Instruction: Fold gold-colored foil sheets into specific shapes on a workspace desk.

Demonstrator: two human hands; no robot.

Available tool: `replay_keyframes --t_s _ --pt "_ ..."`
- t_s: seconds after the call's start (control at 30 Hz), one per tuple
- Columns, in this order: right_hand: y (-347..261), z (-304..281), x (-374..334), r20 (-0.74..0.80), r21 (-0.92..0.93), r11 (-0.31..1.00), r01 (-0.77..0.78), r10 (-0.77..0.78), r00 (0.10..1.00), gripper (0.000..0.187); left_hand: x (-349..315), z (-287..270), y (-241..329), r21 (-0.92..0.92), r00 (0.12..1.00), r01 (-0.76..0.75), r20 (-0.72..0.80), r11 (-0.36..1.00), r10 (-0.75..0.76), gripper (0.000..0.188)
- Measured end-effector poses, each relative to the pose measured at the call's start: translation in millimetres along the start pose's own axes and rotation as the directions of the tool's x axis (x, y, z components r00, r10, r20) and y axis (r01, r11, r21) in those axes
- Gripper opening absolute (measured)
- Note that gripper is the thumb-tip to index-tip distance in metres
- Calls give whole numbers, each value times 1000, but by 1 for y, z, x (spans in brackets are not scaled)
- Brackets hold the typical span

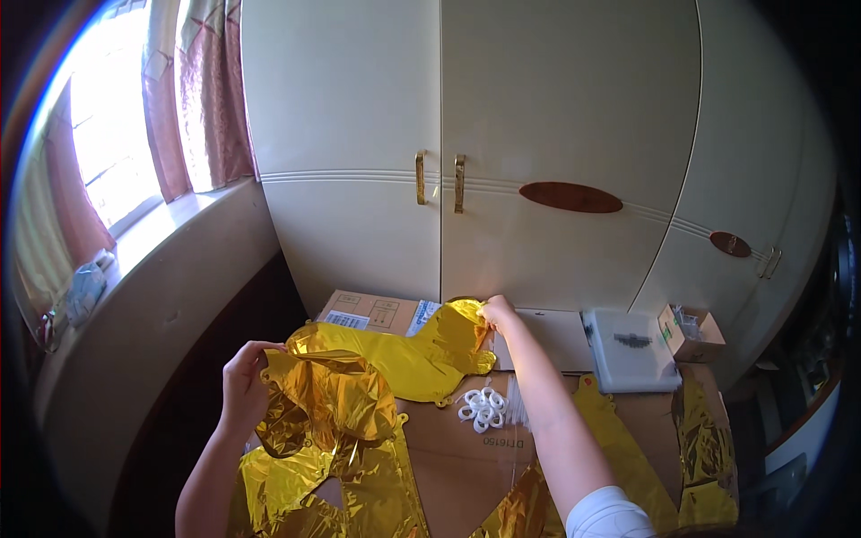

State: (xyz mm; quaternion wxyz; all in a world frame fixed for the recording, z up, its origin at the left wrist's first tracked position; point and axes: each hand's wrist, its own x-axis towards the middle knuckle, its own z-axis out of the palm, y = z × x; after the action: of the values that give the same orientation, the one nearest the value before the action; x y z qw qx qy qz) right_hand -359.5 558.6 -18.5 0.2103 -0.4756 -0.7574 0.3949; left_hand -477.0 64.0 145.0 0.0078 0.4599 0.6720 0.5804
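Grasping, left: the left hand (pixel 240 381) is clenching the upper edge of an uninflated gold foil balloon (pixel 395 354), its fingers curling over a crumpled fold.
Grasping, right: the right hand (pixel 499 312) is pinching gold foil at the far end, reaching farther from the body than the left hand.
Foil between hands: a smooth, curving stretch is spanning the gap, while a creased part is hanging just beside and below the left hand; whether both are forming one piece, I cannot tell.
Loose foil: other flat gold foil pieces (pixel 623 448) are lying below the left hand and on both sides of the right forearm (pixel 556 426), which is ending in a white sleeve (pixel 610 516).
White rings (pixel 483 409): they are sitting in a pile left of the right forearm, nearer the body than the right hand; slender clear sticks (pixel 516 401) are lying just beside them.
Cardboard surface (pixel 453 457): it is supporting the rings below and between the hands.
Boxes: a labelled carton (pixel 359 309) is resting left of the right hand, beyond the foil; a translucent plastic case (pixel 619 368) and a small open cardboard box (pixel 704 348) are standing to that hand's right.
Wardrobe (pixel 359 90): its cream doors are rising beyond both hands.
Curtains (pixel 211 99): they are hanging beyond the left hand, farther left.
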Motion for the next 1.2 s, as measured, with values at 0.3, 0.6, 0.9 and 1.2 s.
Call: replay_keyframes --t_s 0.3,0.6,0.9,1.2 --pt "-11 -6 -19 50 0 1000 -26 26 998 15 -3 -4 2 -72 1000 15 -15 997 -16 39" --pt "-16 -15 -35 29 -151 988 11 -7 1000 30 -3 -1 13 -42 999 -29 -29 999 27 32" --pt "-15 -9 -33 -68 -345 937 50 -77 995 40 1 -1 19 -37 998 -43 -37 998 42 30" --pt "-72 -35 -85 31 -116 914 389 -388 921 57 14 12 57 348 966 -187 -107 918 237 18"
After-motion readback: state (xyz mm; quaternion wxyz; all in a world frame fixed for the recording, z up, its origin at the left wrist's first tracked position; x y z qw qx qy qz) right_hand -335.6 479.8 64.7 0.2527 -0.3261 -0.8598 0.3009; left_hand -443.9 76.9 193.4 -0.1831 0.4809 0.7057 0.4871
